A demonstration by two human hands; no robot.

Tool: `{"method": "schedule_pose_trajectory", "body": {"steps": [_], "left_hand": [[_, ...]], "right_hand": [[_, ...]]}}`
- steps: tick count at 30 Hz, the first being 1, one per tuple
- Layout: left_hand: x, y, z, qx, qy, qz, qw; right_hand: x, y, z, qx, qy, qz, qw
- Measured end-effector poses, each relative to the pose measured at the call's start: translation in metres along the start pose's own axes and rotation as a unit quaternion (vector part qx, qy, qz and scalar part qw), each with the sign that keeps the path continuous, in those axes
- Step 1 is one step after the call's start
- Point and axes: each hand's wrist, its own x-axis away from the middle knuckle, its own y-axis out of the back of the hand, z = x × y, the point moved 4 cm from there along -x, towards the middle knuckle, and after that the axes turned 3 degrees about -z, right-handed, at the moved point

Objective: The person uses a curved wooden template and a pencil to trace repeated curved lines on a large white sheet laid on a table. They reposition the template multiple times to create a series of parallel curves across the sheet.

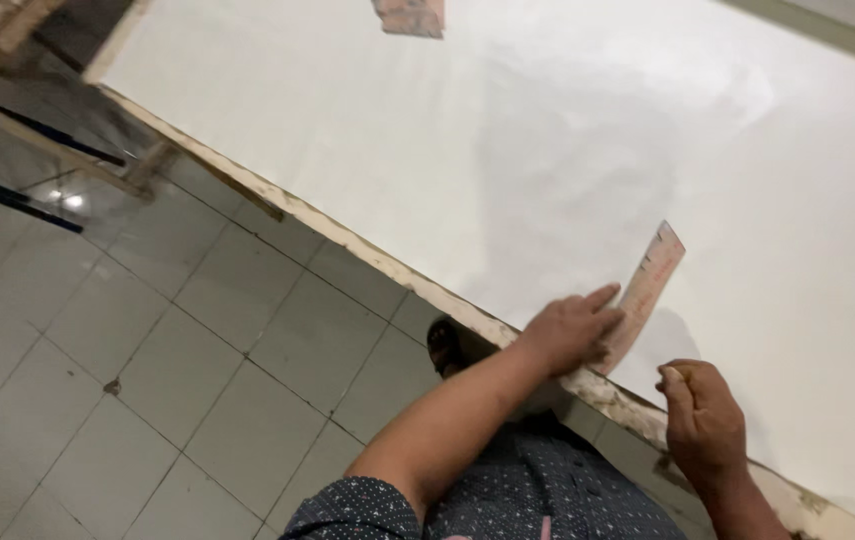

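My left hand (569, 330) lies flat with fingers pressed on the near end of a wooden ruler (650, 280), which rests on a large white sheet (547, 150) and angles away from the table edge. My right hand (699, 410) is beside the ruler's near end, at the table's edge, fingers pinched around a small thin object, possibly a pencil or chalk, mostly hidden.
The sheet covers a table with a worn wooden edge (347, 235) running diagonally. A small brownish block (410, 17) lies at the far end of the sheet. Grey floor tiles (147, 360) lie to the left, with wooden frame legs (57, 150) at upper left.
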Motion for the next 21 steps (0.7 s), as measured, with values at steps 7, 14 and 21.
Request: {"method": "schedule_pose_trajectory", "body": {"steps": [7, 14, 21], "left_hand": [[0.057, 0.031, 0.017, 0.18, 0.016, -0.107, 0.978], [0.099, 0.147, 0.16, 0.126, 0.126, -0.315, 0.932], [0.133, 0.32, 0.361, -0.024, 0.298, -0.385, 0.873]], "right_hand": [[-0.035, -0.02, -0.022, 0.184, -0.067, 0.048, 0.979], [-0.053, -0.043, -0.035, 0.225, -0.156, 0.041, 0.961], [-0.081, -0.063, -0.007, 0.255, -0.259, -0.027, 0.931]]}}
